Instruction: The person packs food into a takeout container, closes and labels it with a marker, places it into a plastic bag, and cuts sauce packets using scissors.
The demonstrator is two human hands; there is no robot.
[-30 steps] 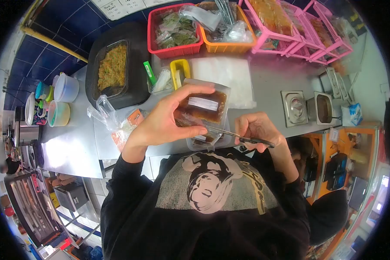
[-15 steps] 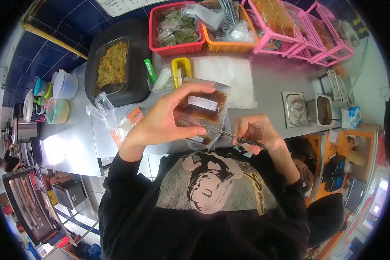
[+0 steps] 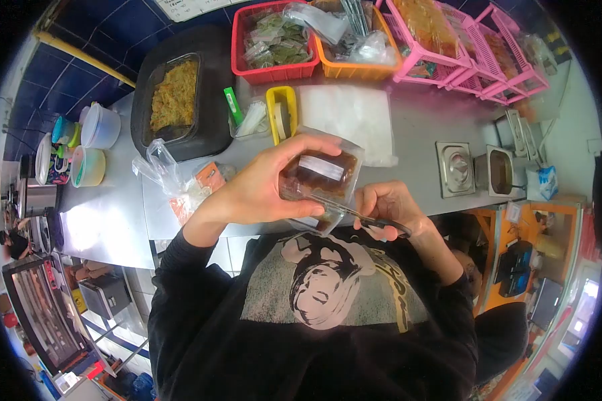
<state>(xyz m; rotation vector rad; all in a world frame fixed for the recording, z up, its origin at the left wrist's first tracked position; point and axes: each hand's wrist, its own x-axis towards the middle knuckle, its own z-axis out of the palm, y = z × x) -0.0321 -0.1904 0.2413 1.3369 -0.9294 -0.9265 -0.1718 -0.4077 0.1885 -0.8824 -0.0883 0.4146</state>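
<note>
Between its thumb and fingers, my left hand [image 3: 257, 184] grips a clear plastic packet of dark brown sauce [image 3: 322, 170] with a white label, above the counter's front edge. Another labelled sauce packet [image 3: 320, 222] hangs just below it. My right hand [image 3: 391, 207] is closed round the dark handles of a pair of scissors [image 3: 384, 224]. The metal blades point left and lie along the lower edge of the upper packet; whether they are parted is too small to tell.
Behind the packets lie clear plastic sheets [image 3: 348, 123] and a yellow holder [image 3: 281, 113]. Red [image 3: 274, 71] and orange [image 3: 359, 70] bins stand farther back. A black food tray [image 3: 211, 100] is at left, a steel lid [image 3: 455, 168] at right. Another person [image 3: 17, 244] shows far left.
The held packet has shifted slightly right and tilted, its lower part rising toward my right hand. Both hands keep their holds, and the scissors have moved slightly left.
</note>
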